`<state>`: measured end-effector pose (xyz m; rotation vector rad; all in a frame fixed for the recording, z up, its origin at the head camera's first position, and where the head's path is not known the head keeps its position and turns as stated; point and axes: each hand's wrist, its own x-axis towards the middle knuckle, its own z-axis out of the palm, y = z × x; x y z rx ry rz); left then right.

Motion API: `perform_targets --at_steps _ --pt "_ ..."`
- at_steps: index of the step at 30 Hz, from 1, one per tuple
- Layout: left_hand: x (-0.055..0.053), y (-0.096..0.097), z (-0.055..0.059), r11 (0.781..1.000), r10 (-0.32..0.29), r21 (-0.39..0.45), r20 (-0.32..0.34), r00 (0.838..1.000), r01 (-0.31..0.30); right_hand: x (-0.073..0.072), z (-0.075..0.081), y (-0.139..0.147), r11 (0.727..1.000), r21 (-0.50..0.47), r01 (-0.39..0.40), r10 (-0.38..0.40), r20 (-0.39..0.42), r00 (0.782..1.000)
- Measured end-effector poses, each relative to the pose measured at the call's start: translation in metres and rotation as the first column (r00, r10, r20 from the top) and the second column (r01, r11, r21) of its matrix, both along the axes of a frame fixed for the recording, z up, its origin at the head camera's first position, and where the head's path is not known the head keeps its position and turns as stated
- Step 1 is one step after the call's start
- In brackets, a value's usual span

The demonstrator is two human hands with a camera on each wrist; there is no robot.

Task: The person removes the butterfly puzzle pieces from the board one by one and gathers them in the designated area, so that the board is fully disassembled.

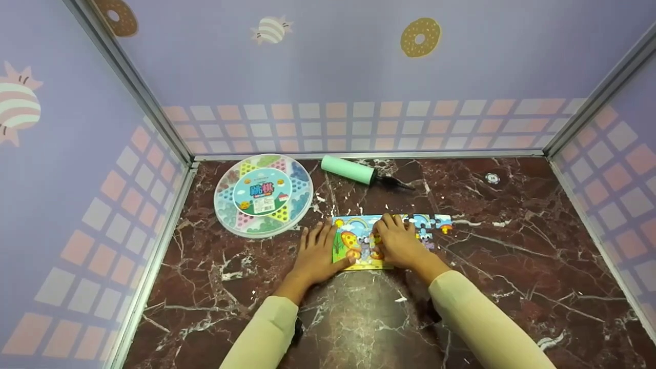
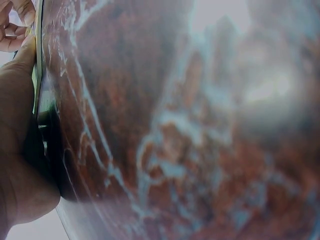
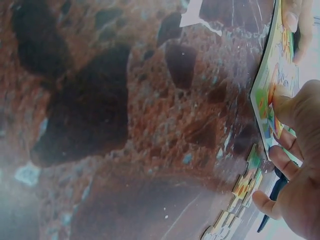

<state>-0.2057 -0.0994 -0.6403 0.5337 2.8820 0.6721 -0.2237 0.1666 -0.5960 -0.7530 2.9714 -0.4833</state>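
Jigsaw puzzle (image 1: 359,237) looks filled beside my left hand (image 1: 316,256), fingers spread, not grasping. Pieces (image 1: 423,222) beyond my right hand (image 1: 402,245) apparently remain; its grip unclear.

On the surface (image 1: 512,292), pieces (image 1: 423,221) are laid right of the puzzle (image 1: 359,242); behind it, the pump (image 1: 348,169) is set between the game (image 1: 263,195), left, and the chip (image 1: 492,178), right.

We lose part of the puzzle (image 1: 357,240) beneath the right hand (image 1: 402,243); the left wrist view blurs the desk (image 2: 200,130), and the print on the chip (image 1: 492,178) is too small.
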Motion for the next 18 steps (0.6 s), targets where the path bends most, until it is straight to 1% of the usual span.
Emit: perform_targets --at_steps 4,10,18 --pt "0.0001 -0.0003 0.0002 1.000 -0.002 0.001 -0.004 1.000 0.002 0.0003 -0.0004 -0.0006 1.000 0.008 -0.003 0.004 -0.017 1.000" --pt "0.0003 0.0000 0.0021 1.000 -0.006 -0.021 0.010 1.000 0.007 0.0014 0.0004 -0.0007 1.000 0.015 -0.020 0.020 -0.013 1.000" --pt "0.0022 0.0005 0.0061 1.000 -0.011 -0.004 0.019 1.000 0.011 0.0020 0.0004 -0.0007 0.999 0.038 -0.026 0.027 -0.019 0.999"
